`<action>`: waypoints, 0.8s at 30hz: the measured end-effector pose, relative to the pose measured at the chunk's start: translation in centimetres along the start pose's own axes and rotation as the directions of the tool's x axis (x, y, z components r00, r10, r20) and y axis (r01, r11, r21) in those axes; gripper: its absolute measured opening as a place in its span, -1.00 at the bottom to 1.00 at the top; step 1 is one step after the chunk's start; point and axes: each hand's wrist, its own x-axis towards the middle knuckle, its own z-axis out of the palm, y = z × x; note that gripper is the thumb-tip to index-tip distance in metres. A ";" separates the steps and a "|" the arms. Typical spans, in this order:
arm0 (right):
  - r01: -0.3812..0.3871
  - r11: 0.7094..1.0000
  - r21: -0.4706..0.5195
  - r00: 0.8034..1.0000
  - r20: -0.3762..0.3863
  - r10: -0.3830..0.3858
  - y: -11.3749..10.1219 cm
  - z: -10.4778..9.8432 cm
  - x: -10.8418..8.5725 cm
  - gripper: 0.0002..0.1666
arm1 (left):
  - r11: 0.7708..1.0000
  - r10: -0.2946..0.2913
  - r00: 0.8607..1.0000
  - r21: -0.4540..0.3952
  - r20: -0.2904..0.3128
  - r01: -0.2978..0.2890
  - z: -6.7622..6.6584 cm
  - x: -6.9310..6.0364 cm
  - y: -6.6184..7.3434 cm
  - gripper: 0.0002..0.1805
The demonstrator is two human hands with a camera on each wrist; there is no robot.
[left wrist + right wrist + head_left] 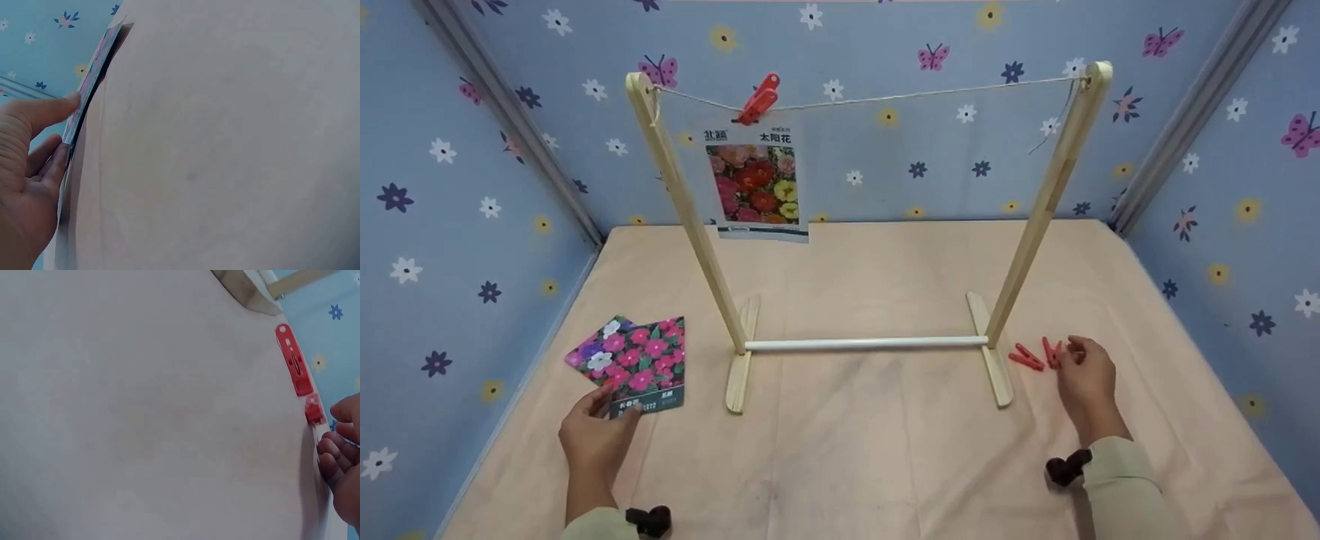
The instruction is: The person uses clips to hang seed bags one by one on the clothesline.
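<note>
My left hand [598, 439] pinches the lower edge of a seed packet [649, 360] printed with pink flowers. In the left wrist view the thumb lies on one face of the packet and the other fingers are at its opposite side. Another flower packet [585, 354] is partly hidden beneath it. Close to two red clothespins my right hand [1089, 379] has its fingers loosely bent. The nearer clothespin [314, 409] is just beside the fingertips in the right wrist view, with a small gap visible. The other clothespin [1026, 357] lies to its left.
A wooden stand [866, 343] with two posts stands mid-table, a string [915, 96] strung between their tops. From it hangs a flower seed packet [757, 180], clipped by a red clothespin [759, 99]. Patterned blue panels [885, 165] enclose the table [840, 450].
</note>
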 end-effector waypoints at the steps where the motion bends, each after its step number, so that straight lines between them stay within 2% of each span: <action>1: 0.008 1.000 0.006 0.999 0.032 -0.008 0.1 -0.1 0.1 -0.48 | 1.000 0.007 1.000 0.009 -0.010 -0.007 0.1 0.0 -0.1 -0.16; 4: -0.006 0.999 0.050 0.991 0.135 -0.001 0.0 -0.4 0.5 -0.42 | 0.999 0.039 0.999 0.037 -0.032 -0.038 0.3 -0.1 -0.2 -0.12; 6: -0.010 0.999 0.046 0.986 0.168 0.002 0.0 -0.5 0.6 -0.40 | 0.997 0.054 0.998 0.051 -0.031 -0.052 0.4 0.0 -0.2 -0.10; 11: 0.049 0.998 -0.040 0.988 0.146 -0.043 0.2 -0.7 0.7 -0.49 | 0.997 0.051 0.999 0.055 -0.011 -0.050 0.6 -0.1 -0.1 -0.05; 17: 0.058 0.998 -0.004 0.990 0.131 -0.057 0.7 -1.1 0.1 -0.53 | 0.998 0.051 0.999 0.046 -0.016 -0.051 0.7 -0.1 -0.2 -0.04; 24: 0.097 0.995 -0.017 0.978 0.185 -0.093 0.9 -1.7 -0.6 -0.49 | 0.997 0.064 0.998 0.033 -0.014 -0.064 0.7 -0.2 -0.1 -0.06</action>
